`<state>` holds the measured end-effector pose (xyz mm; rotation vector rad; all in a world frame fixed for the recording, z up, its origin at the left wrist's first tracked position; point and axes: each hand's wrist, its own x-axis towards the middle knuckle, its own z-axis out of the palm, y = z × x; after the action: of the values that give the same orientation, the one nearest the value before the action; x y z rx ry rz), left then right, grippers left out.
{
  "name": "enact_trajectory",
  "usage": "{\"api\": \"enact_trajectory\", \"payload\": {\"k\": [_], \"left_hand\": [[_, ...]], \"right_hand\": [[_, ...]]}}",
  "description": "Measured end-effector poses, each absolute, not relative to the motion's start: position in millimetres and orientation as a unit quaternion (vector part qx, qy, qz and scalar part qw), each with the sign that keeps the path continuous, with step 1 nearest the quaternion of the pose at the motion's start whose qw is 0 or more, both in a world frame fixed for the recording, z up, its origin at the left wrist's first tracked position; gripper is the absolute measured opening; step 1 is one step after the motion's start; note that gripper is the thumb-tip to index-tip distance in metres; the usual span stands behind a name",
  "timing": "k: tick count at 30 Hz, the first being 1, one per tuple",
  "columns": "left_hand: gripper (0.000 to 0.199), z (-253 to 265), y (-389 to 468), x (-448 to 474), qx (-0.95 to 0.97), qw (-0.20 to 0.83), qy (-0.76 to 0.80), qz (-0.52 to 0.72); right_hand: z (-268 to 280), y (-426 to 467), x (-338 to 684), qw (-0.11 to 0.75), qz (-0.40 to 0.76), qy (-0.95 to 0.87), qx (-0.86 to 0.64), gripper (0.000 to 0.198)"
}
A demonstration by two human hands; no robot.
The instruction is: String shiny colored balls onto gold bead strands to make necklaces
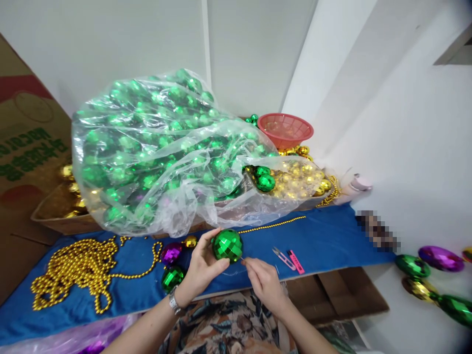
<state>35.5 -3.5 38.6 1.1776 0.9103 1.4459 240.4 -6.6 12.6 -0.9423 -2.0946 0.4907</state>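
My left hand (pixel 201 270) is closed round a shiny green faceted ball (pixel 227 246), holding it above the blue cloth. My right hand (pixel 264 281) pinches a thin needle-like piece (pixel 242 260) against the ball's lower right side; its far end cannot be seen. A fine clear thread shows faintly below the ball. Beside my left wrist lie a purple faceted ball (pixel 171 253), another green ball (pixel 173 279) and a small gold ball (pixel 191 241). Thread snips (pixel 283 259) and a pink box cutter (pixel 295 262) lie to the right of my right hand.
A heap of gold bead strings (pixel 75 270) lies at left on the blue cloth (pixel 332 236). Behind stand a big clear bag of green balls (pixel 155 147), bagged gold balls (pixel 295 179) and a red basket (pixel 285 128). Strung colored balls (pixel 440 258) hang at right.
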Motion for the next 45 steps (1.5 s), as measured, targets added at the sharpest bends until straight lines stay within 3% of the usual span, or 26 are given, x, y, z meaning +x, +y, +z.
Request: {"api": "enact_trajectory", "payload": {"k": [17,45], "left_hand": [[0.066,34,-6,32,0.457,0.552,0.367,0.593],[0.066,37,-13,33,0.490,0.533,0.362,0.586]], "right_hand": [[7,-7,241,0.380,0.195,-0.826,-0.367,0.025],[9,-10,235,0.365,0.206,-0.827,-0.374,0.024]]}}
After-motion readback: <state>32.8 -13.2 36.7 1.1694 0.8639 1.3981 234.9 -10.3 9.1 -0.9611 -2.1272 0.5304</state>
